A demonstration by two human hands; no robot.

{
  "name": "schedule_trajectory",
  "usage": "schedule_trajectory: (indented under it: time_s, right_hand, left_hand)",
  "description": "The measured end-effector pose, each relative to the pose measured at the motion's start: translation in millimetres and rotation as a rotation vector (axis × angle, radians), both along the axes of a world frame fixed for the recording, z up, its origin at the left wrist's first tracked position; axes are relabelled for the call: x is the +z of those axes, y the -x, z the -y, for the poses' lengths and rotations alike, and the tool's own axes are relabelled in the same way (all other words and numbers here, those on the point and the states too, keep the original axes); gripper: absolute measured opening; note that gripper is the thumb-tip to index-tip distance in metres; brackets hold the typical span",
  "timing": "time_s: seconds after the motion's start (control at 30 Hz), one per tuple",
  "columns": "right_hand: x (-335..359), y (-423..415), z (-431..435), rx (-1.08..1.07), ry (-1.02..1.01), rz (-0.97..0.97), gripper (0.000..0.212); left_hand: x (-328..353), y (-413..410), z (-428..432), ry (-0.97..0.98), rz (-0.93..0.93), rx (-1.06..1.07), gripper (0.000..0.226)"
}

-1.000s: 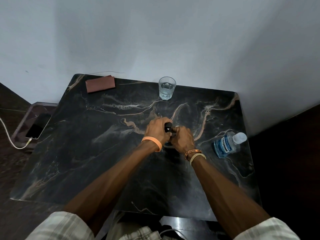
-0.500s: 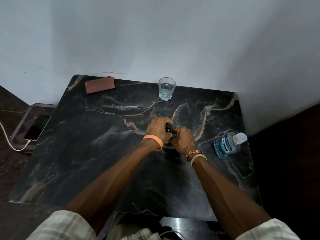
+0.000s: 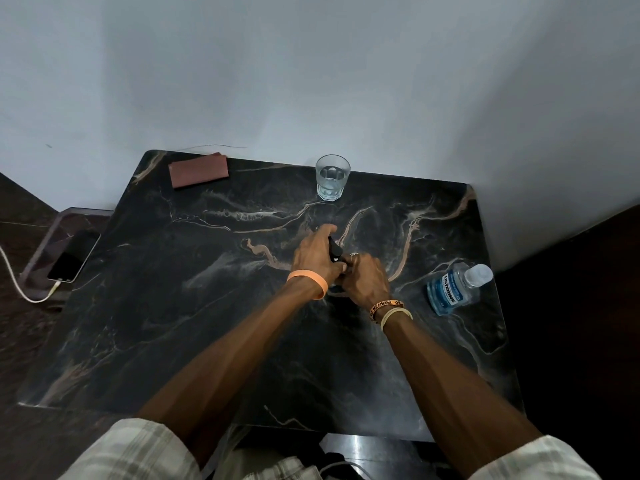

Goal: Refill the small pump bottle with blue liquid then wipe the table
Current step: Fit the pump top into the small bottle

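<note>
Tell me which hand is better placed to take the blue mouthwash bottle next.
Probably right: the right hand lies nearer the mouthwash bottle; the left hand would cross over the pump bottle.

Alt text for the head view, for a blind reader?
Two hands grip a small dark pump bottle over a marble table, the left hand on its black top, the right hand lower. A capped bottle of blue liquid stands to the right; a glass of clear liquid sits at the far edge.

A dark marble table [image 3: 173, 306] stands against a wall. A glass [image 3: 332, 178] of water sits at its far edge, a brown cloth [image 3: 199, 169] lies in the far left corner, and a bottle [image 3: 450, 289] of blue liquid sits near the right edge.
</note>
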State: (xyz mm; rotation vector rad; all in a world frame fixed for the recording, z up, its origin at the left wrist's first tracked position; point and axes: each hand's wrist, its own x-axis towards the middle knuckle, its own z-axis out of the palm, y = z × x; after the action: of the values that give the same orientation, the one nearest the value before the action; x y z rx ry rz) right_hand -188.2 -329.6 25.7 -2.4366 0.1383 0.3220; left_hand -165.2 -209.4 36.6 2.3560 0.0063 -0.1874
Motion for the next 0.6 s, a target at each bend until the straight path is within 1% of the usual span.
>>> schedule_trajectory:
  time_s: [0.17,0.27,0.33,0.4,0.47,0.57,0.6]
  right_hand:
    - [-0.3,0.0,0.9,0.008,0.009,0.012,0.004]
    - [-1.3,-0.1,0.8,0.003,0.013,0.017,0.004]
    - [-0.7,0.4,0.5,0.004,0.005,0.023,0.005]
    - [-0.5,0.7,1.0,0.018,0.003,0.035,0.008]
    - [-0.9,0.5,1.5,0.023,0.007,0.033,0.006]
    - [-1.4,-0.4,1.1,0.018,0.009,0.027,0.002]
    - [-1.3,-0.4,0.7,0.013,0.0,0.022,0.008]
  left_hand:
    - [-2.8,0.6,1.5,0.018,-0.024,0.008,0.082]
    - [-6.4,1.1,-1.3,0.019,-0.022,0.041,0.069]
    - [-6.9,1.6,-1.7,0.019,-0.013,0.018,0.062]
    - [-7.0,2.2,-1.1,0.027,-0.012,-0.007,0.063]
    - [-7.9,2.4,-2.1,0.036,-0.018,0.005,0.066]
    - [-9.1,1.8,-4.6,0.038,-0.007,0.014,0.053]
    - [-8.9,1.6,-4.9,0.04,-0.007,0.007,0.053]
